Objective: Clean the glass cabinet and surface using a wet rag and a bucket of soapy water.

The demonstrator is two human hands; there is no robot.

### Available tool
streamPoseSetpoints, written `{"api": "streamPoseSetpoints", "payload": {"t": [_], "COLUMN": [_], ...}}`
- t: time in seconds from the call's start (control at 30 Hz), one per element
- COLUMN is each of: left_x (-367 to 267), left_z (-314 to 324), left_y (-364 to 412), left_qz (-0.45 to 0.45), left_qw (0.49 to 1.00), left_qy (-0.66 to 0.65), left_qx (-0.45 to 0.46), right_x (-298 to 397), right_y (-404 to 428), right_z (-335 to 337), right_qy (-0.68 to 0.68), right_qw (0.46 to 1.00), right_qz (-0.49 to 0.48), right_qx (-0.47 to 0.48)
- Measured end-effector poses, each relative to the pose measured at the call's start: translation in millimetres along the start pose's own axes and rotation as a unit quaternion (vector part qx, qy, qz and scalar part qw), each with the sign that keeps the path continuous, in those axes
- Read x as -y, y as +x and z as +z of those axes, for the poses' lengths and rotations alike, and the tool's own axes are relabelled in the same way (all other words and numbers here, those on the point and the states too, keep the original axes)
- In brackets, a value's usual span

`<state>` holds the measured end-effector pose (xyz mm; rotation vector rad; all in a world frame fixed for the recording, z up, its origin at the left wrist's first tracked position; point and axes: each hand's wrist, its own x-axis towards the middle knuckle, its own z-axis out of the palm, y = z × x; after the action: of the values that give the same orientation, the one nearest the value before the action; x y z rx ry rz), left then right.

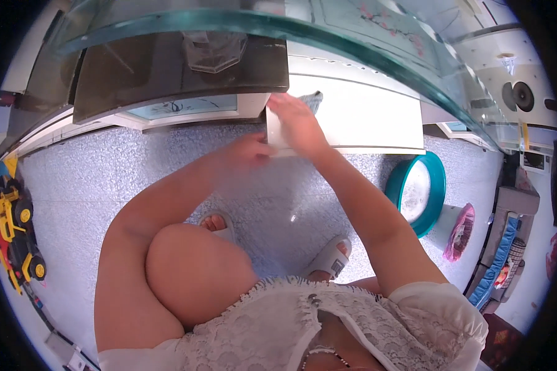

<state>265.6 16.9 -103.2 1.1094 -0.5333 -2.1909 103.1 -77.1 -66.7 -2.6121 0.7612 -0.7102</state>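
Observation:
My right hand lies palm down on the left end of a white cabinet top, its fingers reaching to the corner beside the dark counter. A small grey cloth shows at the outer side of this hand; whether the hand grips it is hidden. Blurred, my left hand is just left of the white top's front corner, fingers apart, with nothing seen in it.
Overhead, a curved glass edge crosses the view. A clear faceted vessel stands on the dark countertop. On the speckled floor are a teal basin, a pink-lined bin and, leftward, a yellow-black toy vehicle.

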Motion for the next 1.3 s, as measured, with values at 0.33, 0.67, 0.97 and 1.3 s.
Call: {"api": "streamPoseSetpoints", "payload": {"t": [0.33, 0.67, 0.97, 1.3], "left_x": [17, 22, 24, 21], "left_z": [-13, -2, -10, -5], "left_y": [-4, -9, -2, 7], "left_qz": [0.025, 0.067, 0.019, 0.024], "left_qw": [0.998, 0.986, 0.996, 0.995], "left_qy": [-0.029, -0.116, -0.087, -0.097], "left_qx": [0.040, 0.094, 0.013, 0.028], "right_x": [41, 26, -16, 37], "right_y": [-36, -6, -52, -44], "right_z": [-39, -2, -66, -36], "right_qy": [0.158, 0.049, 0.083, 0.067], "right_qw": [0.978, 0.999, 0.993, 0.996], "right_qz": [-0.011, 0.002, 0.070, 0.025], "right_qx": [0.132, 0.019, 0.048, 0.045]}}
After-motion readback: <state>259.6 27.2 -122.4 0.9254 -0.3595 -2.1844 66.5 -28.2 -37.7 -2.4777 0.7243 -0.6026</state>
